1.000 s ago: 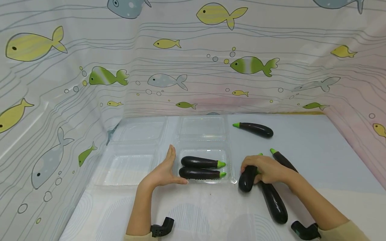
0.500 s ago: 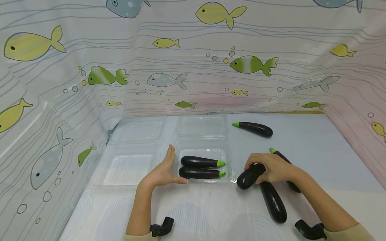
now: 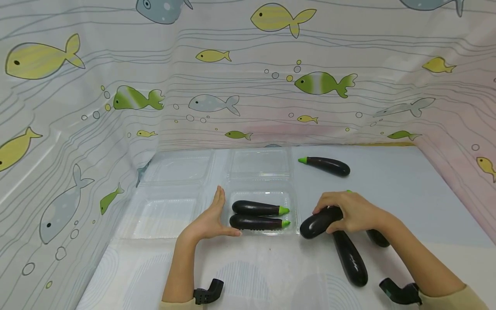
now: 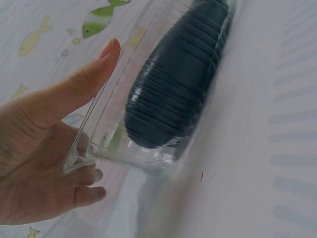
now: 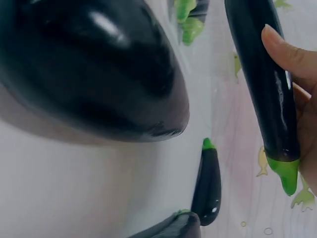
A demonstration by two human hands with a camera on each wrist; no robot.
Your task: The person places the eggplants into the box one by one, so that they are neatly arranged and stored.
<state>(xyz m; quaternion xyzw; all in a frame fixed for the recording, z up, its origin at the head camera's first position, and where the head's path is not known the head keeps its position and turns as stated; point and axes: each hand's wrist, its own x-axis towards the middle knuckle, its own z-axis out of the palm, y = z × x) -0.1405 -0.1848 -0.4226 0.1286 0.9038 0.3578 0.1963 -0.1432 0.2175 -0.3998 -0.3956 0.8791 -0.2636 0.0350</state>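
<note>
My right hand (image 3: 350, 211) holds a dark eggplant (image 3: 318, 224) between thumb and fingers, its round end pointing left. In the right wrist view the thumb lies along that eggplant (image 5: 267, 89), green stem downward. My left hand (image 3: 207, 219) is spread at the left front corner of a clear plastic clamshell box (image 3: 294, 206). Its thumb (image 4: 94, 74) touches the rim in the left wrist view. Inside the box two eggplants lie side by side, a back one (image 3: 255, 208) and a front one (image 3: 255, 222), green stems to the right.
Another open clear box (image 3: 162, 219) stands to the left. One loose eggplant (image 3: 351, 260) lies below my right hand, and another (image 3: 377, 238) is partly hidden behind the right wrist. A further eggplant (image 3: 328, 166) lies at the back. A fish-print sheet (image 3: 248, 86) hangs behind.
My right hand has picked up the eggplant and tilted it, its round end shifting slightly left towards the box. The left hand stays where it was.
</note>
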